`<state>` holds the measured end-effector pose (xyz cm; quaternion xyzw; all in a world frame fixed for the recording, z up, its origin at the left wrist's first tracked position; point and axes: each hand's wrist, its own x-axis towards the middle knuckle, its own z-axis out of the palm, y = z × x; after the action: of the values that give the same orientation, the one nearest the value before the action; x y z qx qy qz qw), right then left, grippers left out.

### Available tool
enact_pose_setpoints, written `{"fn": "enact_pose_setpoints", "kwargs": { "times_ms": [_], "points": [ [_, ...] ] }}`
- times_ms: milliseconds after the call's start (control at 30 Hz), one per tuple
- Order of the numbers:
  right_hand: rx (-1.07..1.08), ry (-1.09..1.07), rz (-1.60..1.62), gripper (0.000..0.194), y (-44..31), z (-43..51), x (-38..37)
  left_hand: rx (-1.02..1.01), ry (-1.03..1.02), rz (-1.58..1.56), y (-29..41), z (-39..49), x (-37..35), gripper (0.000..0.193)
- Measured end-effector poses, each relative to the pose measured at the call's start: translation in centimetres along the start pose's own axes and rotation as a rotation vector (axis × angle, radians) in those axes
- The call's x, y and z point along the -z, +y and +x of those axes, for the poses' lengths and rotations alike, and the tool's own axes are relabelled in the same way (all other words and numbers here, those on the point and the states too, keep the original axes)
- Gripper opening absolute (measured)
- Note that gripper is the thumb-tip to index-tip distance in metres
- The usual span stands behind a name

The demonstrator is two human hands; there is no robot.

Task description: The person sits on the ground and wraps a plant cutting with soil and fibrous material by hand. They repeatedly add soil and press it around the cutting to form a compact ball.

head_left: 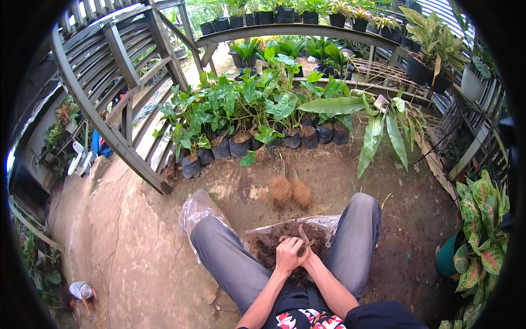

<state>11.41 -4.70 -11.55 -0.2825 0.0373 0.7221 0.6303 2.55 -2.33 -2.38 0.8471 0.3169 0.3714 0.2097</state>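
Note:
My hands are pressed together over a plastic sheet [328, 222] spread between my knees. Dark, fibrous potting mix [263, 242] lies heaped on that sheet. My left hand [287, 254] is curled over against my right hand [306, 251], whose thumb points up. A dark clump [305, 248] shows between the palms, mostly hidden by the fingers. Just beyond the sheet, two balls wrapped in brown coconut fibre [281, 190] [303, 193] rest side by side on the ground, each with a thin green shoot rising from its top.
Leafy plants in black polybags [239, 144] line the ground ahead. A strap-leaved fern [374, 131] spreads to their right. Slatted wooden framework [119, 111] stands at left. Variegated plants [481, 230] and a green pot [448, 255] flank my right. A person [82, 291] bends at lower left.

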Motion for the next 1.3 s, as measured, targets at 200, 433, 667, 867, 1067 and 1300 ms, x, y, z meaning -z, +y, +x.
{"fn": "enact_pose_setpoints", "kwargs": {
  "times_ms": [200,433,667,867,1067,1300],
  "points": [
    [-0.100,0.158,-0.107,0.081,-0.3,-0.9,-1.4,0.239,0.144,-0.038,-0.4,0.1,-1.3,0.021],
    [-0.089,0.065,-0.087,0.084,-2.2,-1.2,-2.9,0.588,0.168,-0.256,-0.9,0.6,0.3,0.031],
    [-0.130,0.043,-0.036,0.069,-1.9,-1.2,-3.5,0.384,0.189,-0.189,-2.5,-0.7,-0.4,0.041],
    [-0.064,0.088,-0.250,0.077,0.2,-1.6,-4.2,0.528,0.203,-0.260,-3.3,-1.7,-1.2,0.043],
    [-0.242,0.189,-0.076,0.082,1.1,-0.9,-3.3,0.675,0.225,-0.284,-3.5,-1.8,-0.6,0.047],
    [-0.225,0.109,-0.387,0.092,1.3,0.0,-2.4,0.815,0.358,-0.384,-6.0,-2.9,-1.4,0.061]
  ]
}}
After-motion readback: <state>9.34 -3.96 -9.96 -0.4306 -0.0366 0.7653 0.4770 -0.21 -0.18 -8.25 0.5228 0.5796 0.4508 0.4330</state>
